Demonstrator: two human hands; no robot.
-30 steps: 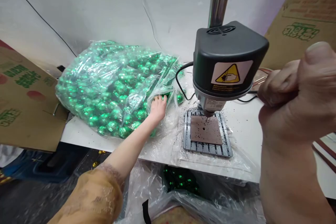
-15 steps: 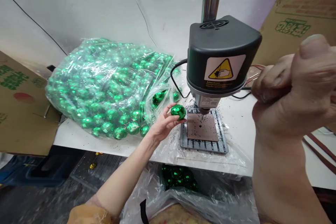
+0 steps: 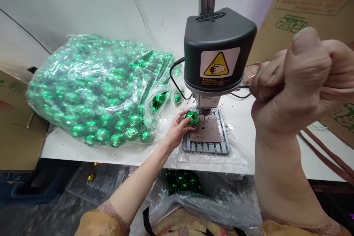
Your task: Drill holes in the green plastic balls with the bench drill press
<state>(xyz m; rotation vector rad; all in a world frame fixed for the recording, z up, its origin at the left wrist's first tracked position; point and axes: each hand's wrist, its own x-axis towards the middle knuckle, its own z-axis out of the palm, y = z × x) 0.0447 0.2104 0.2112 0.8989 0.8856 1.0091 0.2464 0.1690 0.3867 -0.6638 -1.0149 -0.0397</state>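
Note:
My left hand (image 3: 179,129) pinches a shiny green faceted ball (image 3: 193,118) between thumb and fingers. The ball is beside the drill chuck (image 3: 205,111), over the left back part of a brown board (image 3: 211,132) with a dark hole in it. That board lies on the slotted metal base (image 3: 207,149) of a small black drill press (image 3: 219,37). My right hand (image 3: 298,70) is raised close to the camera, its fingers wrapped in a fist. A short dark lever (image 3: 243,86) runs from the drill head to this fist; the part inside the fingers is hidden.
A big clear plastic bag (image 3: 96,88) of green balls fills the left of the white table (image 3: 110,153). More green balls (image 3: 184,181) lie in a bag below the front edge. Cardboard boxes (image 3: 20,125) flank both sides. Dark shavings surround the base.
My left hand has carried the green ball rightwards relative to the drill press, closer to the bit. The right fist stays beside the drill head. The whole view has shifted slightly.

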